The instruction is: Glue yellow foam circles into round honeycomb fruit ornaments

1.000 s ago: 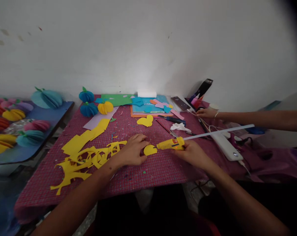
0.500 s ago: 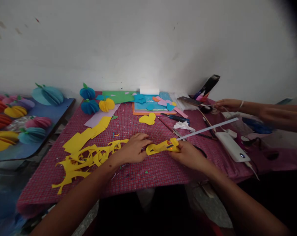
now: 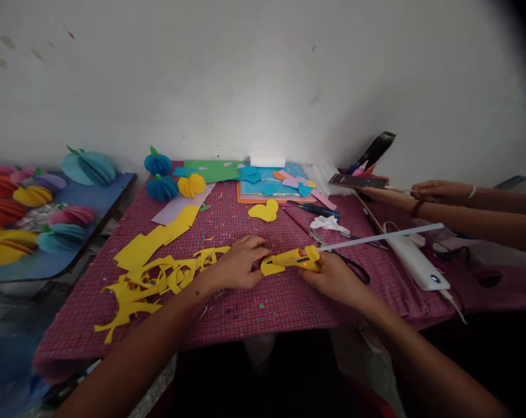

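My right hand (image 3: pixel 331 277) is closed round the handle of a yellow glue gun (image 3: pixel 298 258), its nozzle pointing left and a small orange light lit on its side. A long whitish glue stick (image 3: pixel 389 235) sticks out of the gun's back end toward the right. Beneath the nozzle is a small yellow paper piece (image 3: pixel 272 269). My left hand (image 3: pixel 239 264) rests low over the table with its fingertips at that piece's left edge, apparently pinching it; the exact grip is partly hidden. Cut-out yellow paper scraps (image 3: pixel 158 281) lie left of my left hand.
Another person's hands (image 3: pixel 391 197) hold a phone (image 3: pixel 357 181) at right. A white power bank (image 3: pixel 420 264) with cables lies nearer. Paper pumpkins (image 3: pixel 89 168) crowd a blue board (image 3: pixel 115 200) at left. Coloured sheets (image 3: pixel 215 170) and a cutter (image 3: pixel 313 209) lie farther back.
The other person's hands have shifted, one now gripping the phone, which has moved slightly. The glue stick's far end has dipped a little and swung right. My hands keep nearly the same places.
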Tool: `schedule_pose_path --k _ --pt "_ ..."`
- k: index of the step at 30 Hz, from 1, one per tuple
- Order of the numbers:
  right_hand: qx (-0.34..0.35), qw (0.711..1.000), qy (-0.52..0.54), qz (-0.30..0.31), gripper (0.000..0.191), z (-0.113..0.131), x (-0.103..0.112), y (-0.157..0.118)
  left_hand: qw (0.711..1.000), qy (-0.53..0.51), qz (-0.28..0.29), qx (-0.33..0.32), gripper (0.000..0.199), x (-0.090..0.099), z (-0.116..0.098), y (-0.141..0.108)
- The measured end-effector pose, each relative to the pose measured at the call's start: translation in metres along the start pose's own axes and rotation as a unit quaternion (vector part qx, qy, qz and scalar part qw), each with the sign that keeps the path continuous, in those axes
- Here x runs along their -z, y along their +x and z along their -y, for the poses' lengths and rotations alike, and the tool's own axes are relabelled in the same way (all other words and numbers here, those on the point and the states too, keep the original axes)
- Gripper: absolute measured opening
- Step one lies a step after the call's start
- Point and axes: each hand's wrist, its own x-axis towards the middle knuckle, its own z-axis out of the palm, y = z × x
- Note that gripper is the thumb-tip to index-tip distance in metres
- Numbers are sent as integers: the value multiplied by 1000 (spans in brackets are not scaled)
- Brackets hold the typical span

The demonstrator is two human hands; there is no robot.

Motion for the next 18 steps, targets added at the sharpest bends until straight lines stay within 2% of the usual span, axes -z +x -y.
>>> schedule_pose_path --k 4,10,18 --pt "-7 999 -45 -16 22 2 -1 -1 1000 -5 0 0 44 1 0 0" --pt "0 998 -57 12 17 6 -2 -2 1000 -8 2 6 51 2 -1 1" --pt "12 994 -106 18 8 13 -3 -1 999 -7 -8 37 60 -2 -1 0"
